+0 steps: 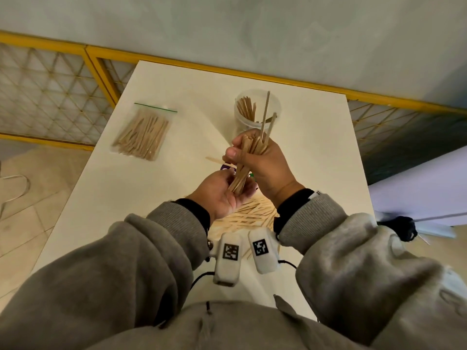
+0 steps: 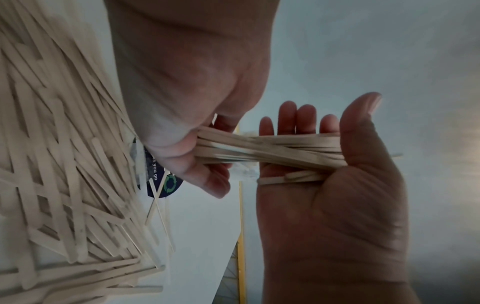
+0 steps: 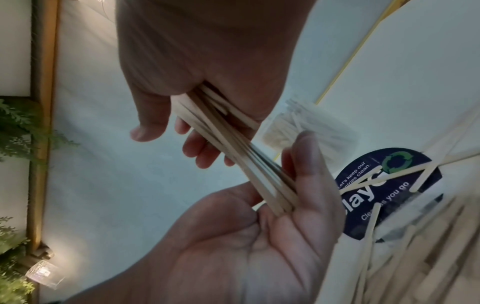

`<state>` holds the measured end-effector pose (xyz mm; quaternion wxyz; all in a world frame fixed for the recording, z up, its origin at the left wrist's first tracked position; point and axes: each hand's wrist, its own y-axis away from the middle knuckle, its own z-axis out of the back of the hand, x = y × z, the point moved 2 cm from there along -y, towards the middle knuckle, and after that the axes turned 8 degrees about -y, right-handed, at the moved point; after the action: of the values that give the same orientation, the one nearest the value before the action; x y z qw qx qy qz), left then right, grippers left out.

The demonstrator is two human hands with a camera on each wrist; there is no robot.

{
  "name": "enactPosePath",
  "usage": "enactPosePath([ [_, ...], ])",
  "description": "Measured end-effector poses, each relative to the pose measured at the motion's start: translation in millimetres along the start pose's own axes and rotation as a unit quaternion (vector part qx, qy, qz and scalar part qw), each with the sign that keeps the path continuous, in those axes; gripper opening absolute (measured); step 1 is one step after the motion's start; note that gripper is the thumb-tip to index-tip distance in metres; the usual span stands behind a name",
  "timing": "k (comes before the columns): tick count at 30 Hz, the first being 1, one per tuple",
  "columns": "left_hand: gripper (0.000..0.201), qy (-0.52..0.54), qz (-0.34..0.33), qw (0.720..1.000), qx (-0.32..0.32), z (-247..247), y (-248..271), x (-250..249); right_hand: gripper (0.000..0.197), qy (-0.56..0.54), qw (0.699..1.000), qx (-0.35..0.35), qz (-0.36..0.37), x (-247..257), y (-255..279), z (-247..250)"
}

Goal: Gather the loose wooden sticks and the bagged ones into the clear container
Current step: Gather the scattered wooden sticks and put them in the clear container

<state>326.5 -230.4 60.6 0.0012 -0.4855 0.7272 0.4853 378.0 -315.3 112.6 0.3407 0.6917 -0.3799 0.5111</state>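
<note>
While the open left hand (image 1: 222,195) props it, the right hand (image 1: 262,157) grips an uneven pale stick bundle (image 1: 246,160).

On the desk (image 1: 316,152) we find the bag of sticks (image 1: 141,133) at the far left and the container (image 1: 256,109) to its right, with some sticks standing in it. Nearer than both, above the desk, the right hand (image 1: 262,162) and left hand (image 1: 222,195) share a bundle of sticks (image 1: 243,165). Under the hands lies the loose pile of sticks (image 1: 249,215), and a round sticker (image 3: 389,191) sits on the desk at the pile's far edge.
</note>
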Motion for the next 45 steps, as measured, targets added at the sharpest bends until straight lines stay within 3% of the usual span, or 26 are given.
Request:
enactPosePath([
  [4,0.036,-0.042,-0.012,0.999,0.017,-2.8,-8.4,-3.4,0.008,0.055,0.998,-0.004,-0.034,-14.4,-1.8,-1.6],
  [7,0.038,-0.096,0.002,0.995,0.001,0.6,-17.7,-5.7,0.012,0.061,0.996,-0.054,-0.033,-4.7,-19.6,5.6],
  [10,0.04,-0.169,0.006,0.985,-0.035,15.5,-31.4,-16.0,0.015,0.054,0.986,-0.137,0.075,41.9,-56.8,22.1],
  [13,0.031,-0.278,-0.042,0.956,-0.084,22.4,-40.1,-29.8,0.012,-0.005,0.967,-0.194,0.167,87.0,-98.3,36.5],
  [15,0.026,-0.41,-0.114,0.899,-0.098,21.4,-47.2,-40.3,0.009,-0.014,0.961,-0.209,0.178,91.7,-124.9,43.0],
  [18,0.022,-0.593,-0.203,0.771,-0.112,25.1,-64.9,-50.5,0.021,0.036,0.973,-0.188,0.126,66.0,-148.1,50.8],
  [22,0.045,-0.708,-0.222,0.66,-0.117,36.2,-94.3,-53.7,0.029,0.032,0.979,-0.162,0.118,41.7,-147.9,68.2],
  [25,0.056,-0.811,-0.197,0.545,-0.085,42.2,-106.9,-48.8,0.02,-0.024,0.97,-0.192,0.15,36.9,-132.3,88.4],
  [27,0.059,-0.857,-0.19,0.475,-0.068,47.3,-110.4,-41.2,0.015,0.01,0.965,-0.225,0.132,23.1,-113.1,105.0],
  [29,0.061,-0.87,-0.197,0.448,-0.059,51.7,-110.1,-31.2,0.024,0.091,0.961,-0.249,0.073,-3.6,-88.2,123.7],
  [31,0.068,-0.871,-0.196,0.447,-0.051,53.6,-105.1,-18.7,0.035,0.2,0.952,-0.23,-0.02,-36.1,-59.0,141.7],
  [33,0.081,-0.87,-0.186,0.455,-0.038,56.0,-96.4,-4.5,0.043,0.302,0.934,-0.159,-0.11,-70.7,-31.9,153.1],
  [35,0.094,-0.858,-0.175,0.482,-0.033,56.7,-87.2,12.0,0.05,0.433,0.886,-0.071,-0.15,-98.5,-7.8,149.7],
  [37,0.094,-0.835,-0.162,0.525,-0.033,51.1,-76.2,29.4,0.061,0.483,0.863,-0.018,-0.149,-112.4,12.7,130.4],
  [40,0.07,-0.759,-0.126,0.639,0.012,38.3,-53.5,45.6,0.054,0.394,0.908,0.004,-0.145,-107.7,36.6,97.0],
  [42,0.065,-0.712,-0.139,0.687,0.024,41.4,-35.0,42.5,0.057,0.333,0.93,0.024,-0.155,-103.7,50.9,95.6],
  [43,0.065,-0.715,-0.158,0.681,0.014,48.1,-28.0,36.2,0.069,0.339,0.927,0.045,-0.153,-101.9,57.0,102.5],
  [44,0.069,-0.741,-0.175,0.648,-0.004,59.4,-22.6,29.8,0.087,0.375,0.912,0.074,-0.147,-101.2,65.2,112.6],
  [45,0.077,-0.781,-0.178,0.598,-0.028,74.5,-17.2,23.9,0.106,0.432,0.884,0.115,-0.135,-101.4,75.1,122.7],
])
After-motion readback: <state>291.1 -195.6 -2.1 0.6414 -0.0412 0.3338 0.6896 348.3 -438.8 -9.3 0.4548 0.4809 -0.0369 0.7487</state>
